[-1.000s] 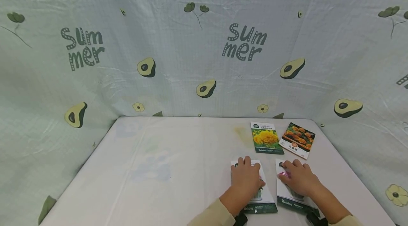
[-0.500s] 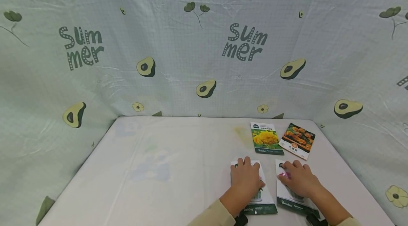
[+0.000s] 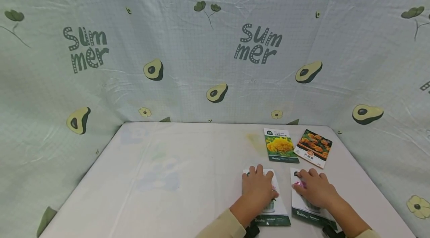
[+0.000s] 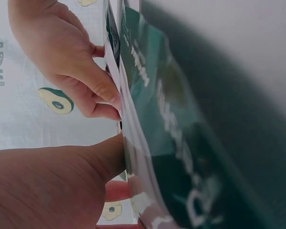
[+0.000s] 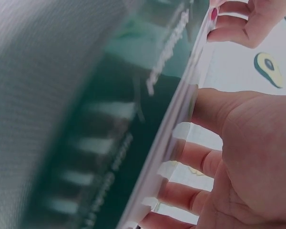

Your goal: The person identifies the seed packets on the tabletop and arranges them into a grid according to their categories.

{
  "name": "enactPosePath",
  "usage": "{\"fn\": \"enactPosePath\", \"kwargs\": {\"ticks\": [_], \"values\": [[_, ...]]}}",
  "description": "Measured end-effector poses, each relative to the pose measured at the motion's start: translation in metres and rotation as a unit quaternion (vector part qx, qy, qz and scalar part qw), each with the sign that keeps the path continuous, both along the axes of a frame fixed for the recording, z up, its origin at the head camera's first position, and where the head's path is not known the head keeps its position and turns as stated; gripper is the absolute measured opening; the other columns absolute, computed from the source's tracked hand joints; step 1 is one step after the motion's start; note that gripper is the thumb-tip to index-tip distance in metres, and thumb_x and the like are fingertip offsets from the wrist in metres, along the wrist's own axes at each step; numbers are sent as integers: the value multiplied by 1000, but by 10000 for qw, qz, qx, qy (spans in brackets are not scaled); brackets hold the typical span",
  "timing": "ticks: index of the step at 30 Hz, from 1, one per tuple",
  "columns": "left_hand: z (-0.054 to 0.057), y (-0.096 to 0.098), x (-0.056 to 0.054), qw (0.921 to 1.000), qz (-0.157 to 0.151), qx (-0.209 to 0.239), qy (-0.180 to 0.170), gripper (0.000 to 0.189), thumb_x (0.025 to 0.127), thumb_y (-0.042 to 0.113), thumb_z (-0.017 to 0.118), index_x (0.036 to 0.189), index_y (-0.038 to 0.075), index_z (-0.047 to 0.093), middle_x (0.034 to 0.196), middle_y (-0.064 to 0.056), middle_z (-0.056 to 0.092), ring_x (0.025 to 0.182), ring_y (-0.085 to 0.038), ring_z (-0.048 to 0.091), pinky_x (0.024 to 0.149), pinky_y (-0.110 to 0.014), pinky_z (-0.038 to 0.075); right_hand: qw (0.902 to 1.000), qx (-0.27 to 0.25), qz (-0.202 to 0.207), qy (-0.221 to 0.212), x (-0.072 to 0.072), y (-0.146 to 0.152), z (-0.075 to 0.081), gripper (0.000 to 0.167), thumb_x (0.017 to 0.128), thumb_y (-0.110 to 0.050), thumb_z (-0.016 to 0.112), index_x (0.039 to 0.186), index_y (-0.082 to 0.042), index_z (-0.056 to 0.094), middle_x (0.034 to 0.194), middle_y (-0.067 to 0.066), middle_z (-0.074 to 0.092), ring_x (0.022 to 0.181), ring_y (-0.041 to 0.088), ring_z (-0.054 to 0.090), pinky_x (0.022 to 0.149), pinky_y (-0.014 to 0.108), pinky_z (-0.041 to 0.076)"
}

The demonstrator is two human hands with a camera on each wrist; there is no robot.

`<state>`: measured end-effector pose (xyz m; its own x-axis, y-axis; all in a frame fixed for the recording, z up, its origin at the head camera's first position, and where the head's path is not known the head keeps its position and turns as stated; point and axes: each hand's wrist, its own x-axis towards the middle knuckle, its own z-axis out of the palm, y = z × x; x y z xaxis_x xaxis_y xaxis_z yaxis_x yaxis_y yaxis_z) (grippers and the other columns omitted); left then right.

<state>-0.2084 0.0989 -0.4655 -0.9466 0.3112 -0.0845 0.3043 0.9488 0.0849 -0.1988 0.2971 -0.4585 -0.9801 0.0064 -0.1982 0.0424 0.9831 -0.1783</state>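
At one white table, a person's left hand lies with relaxed fingers on the near-left packet, the right hand likewise on the near-right packet just beside it. One yellow-flower packet and one orange-flower packet lie beyond them, making four packets to two hands. The near pair are white with dark green lower bands (lettered "Beishu"); pink print shows by the right thumb.
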Motion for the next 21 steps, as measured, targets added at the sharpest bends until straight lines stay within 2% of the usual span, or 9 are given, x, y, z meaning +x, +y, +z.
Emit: {"fn": "enactPosePath", "kwargs": {"ticks": [12, 21], "values": [[1, -8, -2, 9998, 30, 176, -75, 65, 78, 65, 79, 137, 44, 59, 132, 5, 55, 119, -18, 50, 97, -43, 49, 10000, 85, -15, 24, -1, -1, -1, 69, 91, -54, 70, 135, -2, 56, 119, 25, 56, 101, 43, 51, 77, 62, 54], [3, -22, -1, 9995, -76, 295, -29, 64, 80, 63, 79, 136, 40, 60, 133, 3, 54, 118, -20, 50, 96, -43, 47, 10000, 52, -36, -15, 0, -1, 0, 70, 92, -55, 70, 136, -2, 56, 119, 24, 56, 101, 42, 50, 76, 60, 53]]}}
